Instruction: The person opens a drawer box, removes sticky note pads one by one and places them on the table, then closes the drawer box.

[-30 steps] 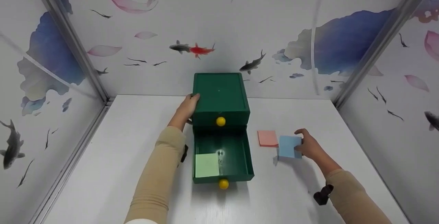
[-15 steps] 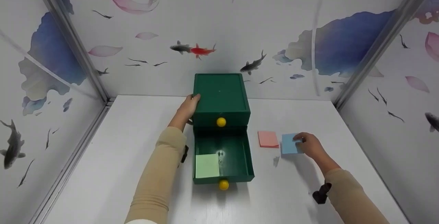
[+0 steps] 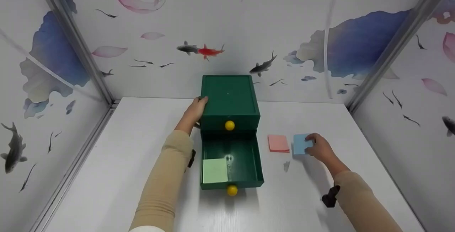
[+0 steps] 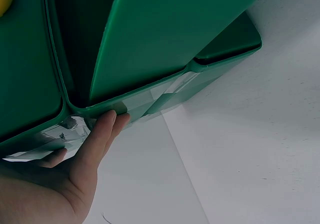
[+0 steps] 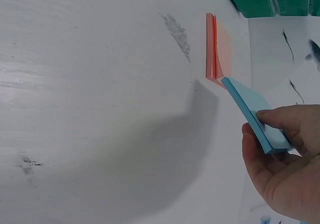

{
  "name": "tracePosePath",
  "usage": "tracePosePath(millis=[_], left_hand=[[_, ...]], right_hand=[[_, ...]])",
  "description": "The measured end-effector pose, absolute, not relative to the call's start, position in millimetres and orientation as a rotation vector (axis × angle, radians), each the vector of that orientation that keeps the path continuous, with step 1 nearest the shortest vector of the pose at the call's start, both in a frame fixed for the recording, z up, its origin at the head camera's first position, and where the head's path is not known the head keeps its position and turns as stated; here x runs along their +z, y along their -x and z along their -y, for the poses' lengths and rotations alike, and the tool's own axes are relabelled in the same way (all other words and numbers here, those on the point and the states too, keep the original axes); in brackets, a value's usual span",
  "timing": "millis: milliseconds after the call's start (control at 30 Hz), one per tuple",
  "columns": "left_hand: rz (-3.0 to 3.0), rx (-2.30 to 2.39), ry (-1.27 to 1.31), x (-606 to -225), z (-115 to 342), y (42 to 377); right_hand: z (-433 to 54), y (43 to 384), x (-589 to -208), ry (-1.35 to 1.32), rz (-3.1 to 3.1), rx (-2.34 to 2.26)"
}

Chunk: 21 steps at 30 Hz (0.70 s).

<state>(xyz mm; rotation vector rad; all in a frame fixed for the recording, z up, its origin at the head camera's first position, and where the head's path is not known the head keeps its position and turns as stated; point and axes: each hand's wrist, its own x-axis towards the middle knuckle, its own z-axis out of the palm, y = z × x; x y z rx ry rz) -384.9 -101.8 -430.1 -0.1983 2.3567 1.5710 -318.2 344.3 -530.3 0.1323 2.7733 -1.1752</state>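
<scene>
A green two-drawer cabinet [image 3: 229, 95] with yellow knobs stands at the back. Its lower drawer [image 3: 245, 161] is pulled out and holds a light green sticky note pad [image 3: 214, 171] at the front left. My left hand [image 3: 194, 112] lies against the cabinet's left side; the left wrist view shows its fingers [image 4: 102, 131] extended along that wall. With thumb and fingers, my right hand [image 3: 321, 150] pinches a blue sticky note pad [image 3: 300, 144] by its right side. In the right wrist view, the blue pad [image 5: 252, 104] appears raised off the table, beside the pink sticky note pad [image 3: 278, 143].
The white table [image 3: 142, 125] meets patterned panels at the back and both sides. A grey smudge [image 3: 286, 166] marks the tabletop just below the pink pad. Clear tape [image 4: 170, 89] runs along the cabinet's side.
My right hand has shifted the blue pad away from me and slightly right, so it is now level with the pink pad. The left hand and the drawer stay put.
</scene>
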Motion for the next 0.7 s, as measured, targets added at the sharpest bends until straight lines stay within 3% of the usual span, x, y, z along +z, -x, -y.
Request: tracePosePath(millis=[700], left_hand=[[-2.366,1.553,0.185,-430,102,384]], right_hand=[[-337,339,-551,-0.296,-2.748,-1.224]])
